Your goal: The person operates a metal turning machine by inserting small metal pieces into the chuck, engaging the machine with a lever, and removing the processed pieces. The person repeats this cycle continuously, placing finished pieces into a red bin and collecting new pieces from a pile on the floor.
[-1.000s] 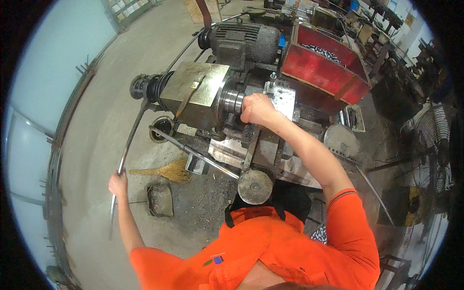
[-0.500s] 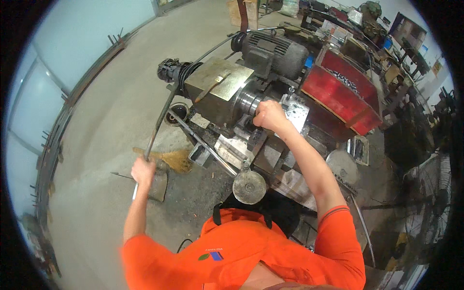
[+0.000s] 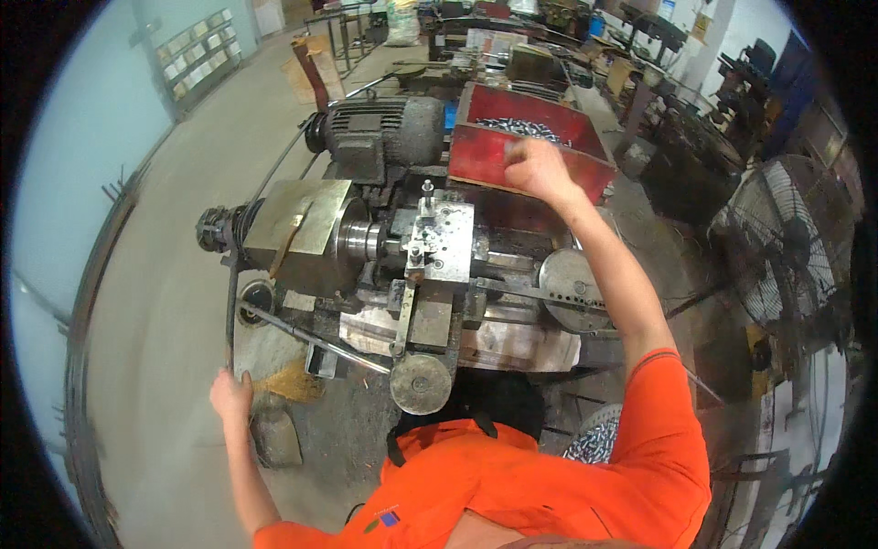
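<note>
My left hand [image 3: 232,395] is wrapped round the lower end of a long dark lever rod [image 3: 231,320], which runs up beside a small lathe's headstock [image 3: 311,254]. My right hand [image 3: 540,170] is in the air over the near wall of a red bin [image 3: 477,157], fingers curled together. Whatever is between those fingertips is blurred. Small shiny metal pieces [image 3: 519,127] lie in the bin. To the left of that hand are the lathe's steel spindle nose [image 3: 358,241] and a bright tool plate [image 3: 450,247] with bolts.
An electric motor [image 3: 389,128] sits behind the headstock. A round handwheel [image 3: 421,384] projects toward me at the front, and a disc [image 3: 574,288] stands to its right. A basket of metal pieces [image 3: 594,441] is by my right side. A caged fan [image 3: 786,242] stands at the right.
My right hand has moved from the spindle up and right to the red bin. My left hand stays on the lever rod. The view has turned to the right.
</note>
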A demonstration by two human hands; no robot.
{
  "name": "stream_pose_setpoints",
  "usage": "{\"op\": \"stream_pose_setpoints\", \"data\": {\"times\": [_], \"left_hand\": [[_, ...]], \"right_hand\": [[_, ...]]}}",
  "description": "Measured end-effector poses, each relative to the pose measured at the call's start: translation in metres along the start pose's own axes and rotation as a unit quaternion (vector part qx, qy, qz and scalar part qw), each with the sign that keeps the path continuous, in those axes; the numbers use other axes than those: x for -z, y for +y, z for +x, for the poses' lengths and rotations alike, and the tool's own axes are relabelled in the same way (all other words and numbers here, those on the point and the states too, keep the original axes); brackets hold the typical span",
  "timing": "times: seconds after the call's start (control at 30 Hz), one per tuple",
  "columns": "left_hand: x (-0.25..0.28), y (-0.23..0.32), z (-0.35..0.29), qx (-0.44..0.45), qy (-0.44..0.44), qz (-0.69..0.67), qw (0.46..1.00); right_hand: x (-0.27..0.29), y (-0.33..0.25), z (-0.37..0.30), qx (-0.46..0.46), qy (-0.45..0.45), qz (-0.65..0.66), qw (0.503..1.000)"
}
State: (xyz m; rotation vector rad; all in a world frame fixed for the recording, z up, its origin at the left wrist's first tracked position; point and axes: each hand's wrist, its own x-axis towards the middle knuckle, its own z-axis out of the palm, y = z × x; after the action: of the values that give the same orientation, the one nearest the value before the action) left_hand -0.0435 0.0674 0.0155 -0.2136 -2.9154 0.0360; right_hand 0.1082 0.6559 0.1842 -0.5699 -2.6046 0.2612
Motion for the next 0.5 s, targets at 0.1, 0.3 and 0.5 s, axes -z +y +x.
{"op": "stream_pose_setpoints", "data": {"times": [0.1, 0.3, 0.5], "left_hand": [[0.036, 0.062, 0.007, -0.102, 0.039, 0.024, 0.994], [0.046, 0.182, -0.009, -0.348, -0.069, -0.241, 0.903], [-0.039, 0.219, 0.004, -0.333, -0.256, -0.252, 0.872]], "right_hand": [[0.014, 0.017, -0.007, -0.001, 0.088, -0.010, 0.996], [0.028, 0.066, -0.093, 0.050, 0.081, 0.057, 0.994], [0.051, 0.134, -0.305, -0.240, 0.023, 0.046, 0.969]]}}
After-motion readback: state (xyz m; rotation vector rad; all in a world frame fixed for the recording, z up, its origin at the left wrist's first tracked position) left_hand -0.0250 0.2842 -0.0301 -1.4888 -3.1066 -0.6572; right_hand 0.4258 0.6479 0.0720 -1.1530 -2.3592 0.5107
